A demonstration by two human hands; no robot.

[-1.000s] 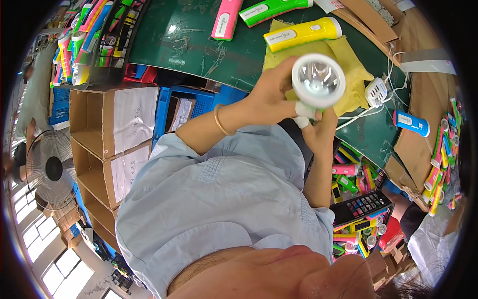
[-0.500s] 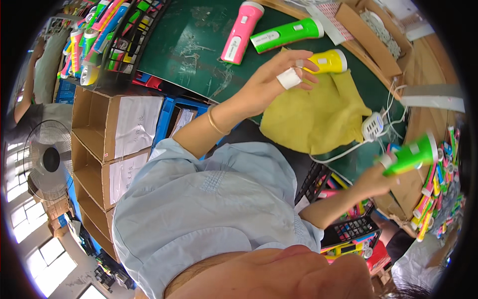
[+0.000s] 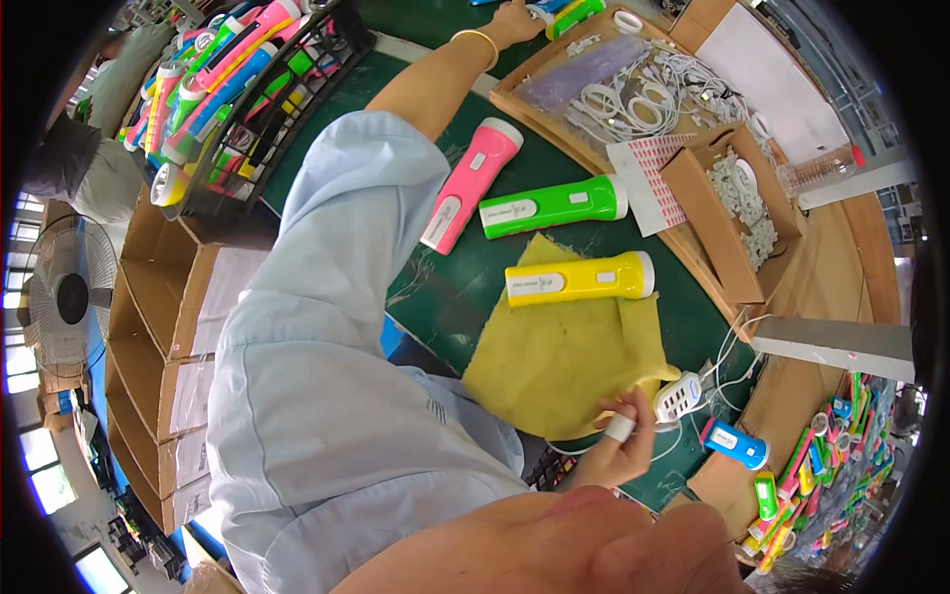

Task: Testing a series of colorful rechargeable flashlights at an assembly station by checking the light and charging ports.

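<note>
In the head view, we see the left hand point(image 3: 510, 24) at the top edge, just beside a green-and-yellow flashlight point(image 3: 575, 17); the frame crops that spot, so we cannot tell whether it grips anything. The right hand point(image 3: 623, 444), loosely curled and empty, is at the yellow cloth's point(image 3: 554, 366) edge.

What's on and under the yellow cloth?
On the yellow cloth: a yellow flashlight, lying across its far part. Green table shows beside it; anything directly beneath the cloth is covered, can't tell.
</note>
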